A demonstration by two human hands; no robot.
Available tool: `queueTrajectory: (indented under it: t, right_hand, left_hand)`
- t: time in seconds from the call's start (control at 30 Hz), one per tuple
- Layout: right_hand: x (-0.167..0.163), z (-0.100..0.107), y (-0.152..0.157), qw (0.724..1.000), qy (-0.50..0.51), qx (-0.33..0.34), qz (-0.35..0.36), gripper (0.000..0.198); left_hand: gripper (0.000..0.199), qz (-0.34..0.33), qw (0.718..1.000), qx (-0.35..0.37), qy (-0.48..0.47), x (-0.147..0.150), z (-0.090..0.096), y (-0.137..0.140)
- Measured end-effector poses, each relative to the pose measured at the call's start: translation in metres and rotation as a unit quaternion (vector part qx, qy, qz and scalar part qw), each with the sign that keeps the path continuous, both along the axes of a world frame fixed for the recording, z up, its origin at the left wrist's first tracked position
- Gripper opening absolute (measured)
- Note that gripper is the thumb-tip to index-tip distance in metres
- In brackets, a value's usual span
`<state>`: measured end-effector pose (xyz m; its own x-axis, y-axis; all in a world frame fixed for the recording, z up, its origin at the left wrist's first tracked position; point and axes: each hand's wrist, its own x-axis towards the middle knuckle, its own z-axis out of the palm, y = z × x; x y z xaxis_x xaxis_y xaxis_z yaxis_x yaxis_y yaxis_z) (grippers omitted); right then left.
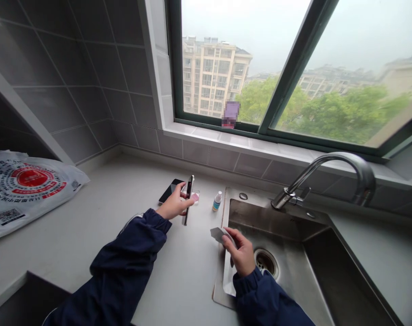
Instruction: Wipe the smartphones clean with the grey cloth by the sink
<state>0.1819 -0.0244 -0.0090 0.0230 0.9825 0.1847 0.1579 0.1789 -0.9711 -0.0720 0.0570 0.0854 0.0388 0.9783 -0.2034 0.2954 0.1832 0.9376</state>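
My left hand (174, 203) is closed around a smartphone (191, 182), which stands on edge above the counter, its narrow side toward me. A thin grey piece, like a folded cloth (217, 233), is pinched between the thumb and fingers of my right hand (244, 254) over the sink's left rim. Between the hands, farther back, a small white-capped bottle (217, 202) with a blue and yellow label stands upright. Behind the phone lie a flat black device (171, 191) and a small clear item with a pink part (195, 197), partly hidden.
A stainless steel sink (290, 235) with a drain lies to the right, under a curved chrome faucet (331, 157). On the far left a printed white plastic bag (32, 181) rests on the white counter (182, 271). A window sill (240, 138) runs along the back.
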Motion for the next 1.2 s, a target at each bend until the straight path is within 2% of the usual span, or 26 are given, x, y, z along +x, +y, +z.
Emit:
queueTrajectory:
  t: [0.03,0.1,0.17,0.23,0.3,0.37,0.47,0.57,0.73,0.93,1.2]
  right_hand:
    - [0.001,-0.002,0.001,1.0,0.009,-0.01,0.001,0.036]
    - [0.003,-0.008,0.003,0.999,0.027,-0.03,0.002,0.037]
    - [0.008,-0.015,0.005,0.998,0.04,-0.047,0.0,0.034]
    - [0.013,-0.019,0.009,0.997,0.048,-0.059,-0.006,0.031]
    - [0.018,-0.022,0.012,0.996,0.053,-0.064,-0.017,0.031]
    - [0.023,-0.023,0.015,0.996,0.06,-0.064,-0.032,0.033]
    - [0.027,-0.021,0.017,0.995,0.068,-0.056,-0.053,0.031]
    - [0.028,-0.016,0.017,0.994,0.076,-0.042,-0.071,0.027]
    - [0.027,-0.004,0.017,0.992,0.084,-0.02,-0.087,0.035]
    - [0.022,0.006,0.015,0.993,0.084,-0.031,-0.083,0.037]
    - [0.019,0.007,0.014,0.994,0.078,-0.056,-0.056,0.039]
  left_hand:
    - [0.08,-0.037,0.997,-0.031,-0.062,0.0,-0.001,-0.008]
    - [0.065,-0.077,0.987,-0.062,-0.124,0.006,-0.007,-0.022]
    - [0.059,-0.121,0.97,-0.096,-0.189,0.017,-0.015,-0.034]
    - [0.063,-0.187,0.884,-0.177,-0.391,0.033,-0.025,-0.042]
    - [0.067,-0.214,0.804,-0.222,-0.508,0.051,-0.036,-0.047]
    - [0.065,-0.21,0.761,-0.244,-0.563,0.068,-0.047,-0.05]
    - [0.063,-0.205,0.731,-0.265,-0.594,0.085,-0.06,-0.051]
    - [0.062,-0.2,0.721,-0.271,-0.606,0.089,-0.067,-0.052]
    - [0.06,-0.188,0.732,-0.257,-0.602,0.085,-0.073,-0.053]
    - [0.059,-0.148,0.731,-0.279,-0.604,0.087,-0.077,-0.053]
    - [0.066,-0.187,0.731,-0.323,-0.571,0.085,-0.072,-0.053]
